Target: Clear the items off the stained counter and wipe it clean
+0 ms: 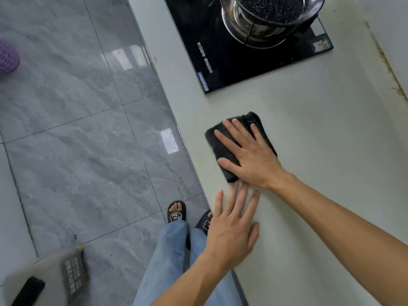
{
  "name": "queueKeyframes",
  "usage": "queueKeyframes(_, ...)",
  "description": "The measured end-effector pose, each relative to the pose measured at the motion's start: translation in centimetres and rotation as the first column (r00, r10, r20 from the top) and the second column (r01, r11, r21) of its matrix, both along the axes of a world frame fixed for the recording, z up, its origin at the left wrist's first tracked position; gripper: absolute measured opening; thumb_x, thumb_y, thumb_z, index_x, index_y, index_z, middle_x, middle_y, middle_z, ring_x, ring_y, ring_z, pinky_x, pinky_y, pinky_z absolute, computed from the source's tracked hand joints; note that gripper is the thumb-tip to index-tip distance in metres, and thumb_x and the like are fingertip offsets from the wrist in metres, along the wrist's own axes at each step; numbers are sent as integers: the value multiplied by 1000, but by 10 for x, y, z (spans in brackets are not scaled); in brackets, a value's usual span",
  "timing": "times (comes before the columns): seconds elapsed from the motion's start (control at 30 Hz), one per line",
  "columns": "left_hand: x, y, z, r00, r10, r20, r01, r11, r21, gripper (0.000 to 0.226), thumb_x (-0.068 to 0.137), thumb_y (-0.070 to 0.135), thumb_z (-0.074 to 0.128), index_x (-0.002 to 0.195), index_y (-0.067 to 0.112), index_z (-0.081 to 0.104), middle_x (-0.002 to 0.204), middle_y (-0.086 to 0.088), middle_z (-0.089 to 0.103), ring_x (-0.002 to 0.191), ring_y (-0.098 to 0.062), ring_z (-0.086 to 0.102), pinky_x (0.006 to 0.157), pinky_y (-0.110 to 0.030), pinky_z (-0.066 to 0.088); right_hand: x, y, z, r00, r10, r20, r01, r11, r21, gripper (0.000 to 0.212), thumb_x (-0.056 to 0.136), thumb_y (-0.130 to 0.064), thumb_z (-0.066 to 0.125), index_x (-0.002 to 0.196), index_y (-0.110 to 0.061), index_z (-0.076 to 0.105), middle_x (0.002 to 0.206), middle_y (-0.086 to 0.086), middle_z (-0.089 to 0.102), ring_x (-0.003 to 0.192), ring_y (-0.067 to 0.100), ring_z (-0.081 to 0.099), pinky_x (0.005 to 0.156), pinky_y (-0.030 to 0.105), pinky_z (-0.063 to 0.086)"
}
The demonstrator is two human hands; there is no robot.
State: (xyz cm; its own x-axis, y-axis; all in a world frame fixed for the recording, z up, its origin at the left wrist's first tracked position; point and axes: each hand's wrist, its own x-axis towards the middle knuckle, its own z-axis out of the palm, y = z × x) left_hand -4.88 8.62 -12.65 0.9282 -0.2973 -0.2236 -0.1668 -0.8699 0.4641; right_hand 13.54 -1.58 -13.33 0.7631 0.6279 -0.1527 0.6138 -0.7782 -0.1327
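Observation:
A folded dark cloth (223, 140) lies flat on the pale counter (320, 133). My right hand (247, 153) presses down on it with straight, spread fingers, covering most of the cloth. My left hand (234, 226) rests flat on the bare counter just in front of the cloth, near the counter's front edge, with fingers straight and holding nothing.
A black glass hob (223, 56) is set into the counter beyond the cloth, with a speckled dark pan (269, 7) on its burner. A brownish stained seam (384, 58) runs along the wall at the right. Grey floor tiles and my slippered feet (176, 212) lie left of the counter edge.

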Motion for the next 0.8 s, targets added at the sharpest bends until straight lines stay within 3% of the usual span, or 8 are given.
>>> queueKeyframes(0.1,-2,-2,1,1000,4,7,-4,1000,-3,71,102,44,45,167,21,25,178,-9,3,164,-31,-5,128,-59,4,8,-5,0,980,-198,17,199,980,-28,75,102,-66,28,166,-35,6,175,-2,-2,160,17,-6,127,58,7)
queueKeyframes(0.2,-1,-5,2,1000,9,8,-9,1000,4,73,101,44,47,166,18,27,177,-11,7,164,-32,-3,128,-60,5,9,24,-3,952,-305,31,305,952,-7,75,102,-65,27,166,-32,9,175,1,-1,161,20,-4,128,56,2)
queueKeyframes(0.27,0,-5,3,1000,9,8,-9,1000,15,71,100,43,48,163,15,33,175,-12,18,164,-33,2,129,-62,8,6,44,-5,963,-268,30,267,963,23,75,102,-64,28,166,-30,10,175,3,0,161,22,-4,128,57,3)
queueKeyframes(0.37,2,-5,3,1000,-4,-11,4,1000,20,63,98,44,51,153,14,48,161,-12,42,158,-36,26,129,-62,12,-8,54,-7,993,-112,38,109,992,70,75,101,-63,34,166,-30,14,174,3,4,161,21,-1,127,58,8)
queueKeyframes(0.43,2,-4,3,1000,-7,-11,7,1000,24,60,97,44,51,150,15,49,154,-8,46,152,-35,35,130,-61,10,-18,42,-8,998,-48,42,45,996,80,75,101,-62,36,165,-31,16,174,1,6,161,19,-1,127,57,8)
queueKeyframes(0.7,10,4,21,998,-42,-40,43,999,18,63,100,44,47,157,19,40,162,-5,37,159,-30,22,129,-59,12,-22,19,17,994,-54,-96,58,997,43,74,100,-62,37,165,-35,14,174,-4,3,160,15,-5,128,54,4)
queueKeyframes(0.8,13,9,34,994,-93,-54,95,995,39,65,95,36,46,158,18,39,163,-5,35,157,-31,22,126,-57,19,-28,19,36,973,-87,-212,113,987,112,70,101,-49,47,164,-31,24,174,-5,9,161,15,-1,129,49,4)
